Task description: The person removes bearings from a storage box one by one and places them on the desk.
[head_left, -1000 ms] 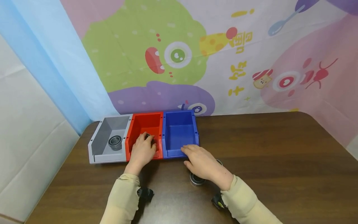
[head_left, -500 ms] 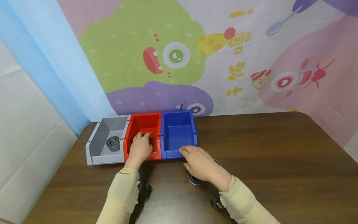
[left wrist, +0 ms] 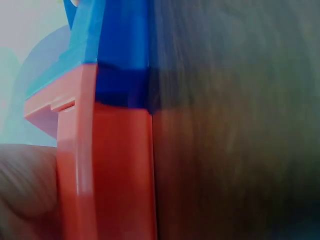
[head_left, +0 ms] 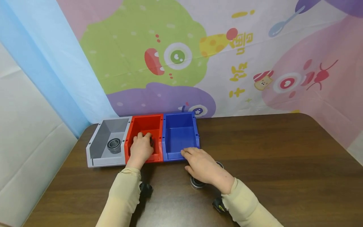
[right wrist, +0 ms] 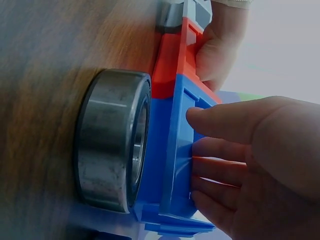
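Observation:
Inside the red bin (head_left: 151,121) my left hand (head_left: 140,149) reaches down, fingers bent over a dark ring-shaped bearing (head_left: 152,141). Most of that bearing is hidden by the hand, as is the thumb's grip. In the left wrist view, part of the left hand (left wrist: 25,182) shows behind the red bin's front wall. My right hand (head_left: 202,165) has its fingers extended, fingertips at the front lip of the blue bin (head_left: 181,138). On the table below the right hand lies a steel bearing (head_left: 197,183), large in the right wrist view; another bearing (head_left: 219,164) is partly covered.
Left of the red bin stands a grey bin (head_left: 109,160) with bearings (head_left: 114,145) in it, apparently stacked. The three bins stand side by side along the back of the brown wooden table (head_left: 269,157). A printed cloth (head_left: 181,19) hangs behind them.
My left hand has shifted slightly left and away from me inside the red bin, with the bearing beside its fingers. The right hand stays at the blue bin; the whole view has drifted a little.

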Action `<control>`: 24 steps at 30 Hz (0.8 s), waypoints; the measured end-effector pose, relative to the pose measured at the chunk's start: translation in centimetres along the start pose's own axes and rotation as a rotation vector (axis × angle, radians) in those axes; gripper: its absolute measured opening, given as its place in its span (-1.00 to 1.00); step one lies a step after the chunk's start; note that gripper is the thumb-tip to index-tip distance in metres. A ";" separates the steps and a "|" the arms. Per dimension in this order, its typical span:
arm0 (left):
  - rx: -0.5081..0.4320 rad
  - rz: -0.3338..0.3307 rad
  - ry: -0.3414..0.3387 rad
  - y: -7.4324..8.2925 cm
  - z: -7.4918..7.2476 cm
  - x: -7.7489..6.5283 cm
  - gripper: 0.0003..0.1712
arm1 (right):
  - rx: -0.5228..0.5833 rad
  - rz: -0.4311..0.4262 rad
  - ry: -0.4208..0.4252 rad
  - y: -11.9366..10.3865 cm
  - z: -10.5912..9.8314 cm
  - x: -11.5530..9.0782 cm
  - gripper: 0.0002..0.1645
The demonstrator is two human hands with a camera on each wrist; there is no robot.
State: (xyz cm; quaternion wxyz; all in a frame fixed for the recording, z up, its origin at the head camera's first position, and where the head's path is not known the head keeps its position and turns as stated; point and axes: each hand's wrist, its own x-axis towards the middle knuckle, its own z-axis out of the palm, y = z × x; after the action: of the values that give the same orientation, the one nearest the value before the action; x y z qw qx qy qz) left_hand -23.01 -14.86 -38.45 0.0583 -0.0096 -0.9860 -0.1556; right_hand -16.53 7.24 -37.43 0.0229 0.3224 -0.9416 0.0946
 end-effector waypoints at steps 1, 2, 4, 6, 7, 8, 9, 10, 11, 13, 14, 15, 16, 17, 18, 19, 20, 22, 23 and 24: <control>-0.002 -0.004 0.003 0.0 0.0 0.0 -0.48 | -0.001 0.000 0.000 0.0 0.0 0.0 -0.42; -0.005 -0.007 0.009 0.1 0.0 0.0 -0.49 | -0.003 0.001 -0.001 0.0 0.0 0.0 -0.41; -0.011 -0.011 0.014 0.1 0.1 -0.1 -0.51 | -0.006 0.002 -0.002 0.0 -0.1 0.1 -0.40; -0.013 -0.013 0.016 0.1 0.1 -0.1 -0.53 | -0.007 0.002 -0.004 0.0 0.0 0.1 -0.40; -0.012 -0.013 0.015 0.1 0.2 -0.1 -0.53 | -0.004 0.002 -0.004 0.0 0.0 0.1 -0.40; -0.011 -0.013 0.014 0.1 0.2 -0.2 -0.53 | -0.001 0.002 -0.005 0.0 0.0 0.0 -0.39; -0.008 -0.013 0.012 0.0 0.2 -0.2 -0.53 | 0.000 0.002 -0.005 0.0 0.0 0.0 -0.39; -0.007 -0.013 0.010 0.0 0.2 -0.2 -0.53 | 0.001 0.001 -0.006 0.0 0.0 0.0 -0.38; -0.005 -0.013 0.008 -0.1 0.3 -0.2 -0.53 | 0.001 -0.001 -0.006 0.0 0.0 0.0 -0.38; -0.004 -0.008 0.009 -0.1 0.3 -0.2 -0.52 | 0.001 -0.003 -0.005 0.0 0.1 0.0 -0.36; -0.004 -0.006 0.011 -0.2 0.3 -0.2 -0.51 | 0.000 -0.004 -0.004 0.0 0.1 0.0 -0.36; -0.004 -0.003 0.012 -0.2 0.4 -0.2 -0.51 | -0.001 -0.005 -0.001 0.0 0.1 0.0 -0.35; -0.004 -0.002 0.015 -0.2 0.4 -0.2 -0.51 | -0.002 -0.006 0.001 0.0 0.1 0.0 -0.35; -0.003 -0.001 0.019 -0.2 0.4 -0.2 -0.50 | -0.004 -0.007 0.002 0.0 0.1 0.0 -0.35; 0.002 0.002 0.028 -0.1 0.4 -0.2 -0.49 | -0.007 -0.007 0.004 0.0 0.2 0.0 -0.35; 0.008 0.006 0.037 -0.1 0.3 -0.2 -0.48 | -0.007 -0.007 0.006 0.0 0.2 0.0 -0.34; 0.015 0.009 0.048 0.0 0.3 -0.2 -0.47 | -0.008 -0.007 0.008 0.0 0.2 0.0 -0.35; 0.028 0.018 0.073 0.1 0.2 -0.3 -0.47 | -0.009 -0.006 0.012 0.0 0.2 0.0 -0.35; 0.028 0.022 0.086 0.1 0.2 -0.3 -0.47 | -0.012 -0.005 0.012 0.0 0.2 0.0 -0.34; 0.027 0.025 0.094 0.1 0.2 -0.3 -0.47 | -0.013 -0.004 0.012 -0.1 0.2 0.0 -0.34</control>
State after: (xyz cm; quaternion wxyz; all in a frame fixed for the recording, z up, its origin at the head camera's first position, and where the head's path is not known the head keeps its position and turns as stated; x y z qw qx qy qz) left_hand -22.68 -14.70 -38.63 0.1064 -0.0138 -0.9841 -0.1417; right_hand -16.48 7.18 -37.60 0.0307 0.3234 -0.9414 0.0904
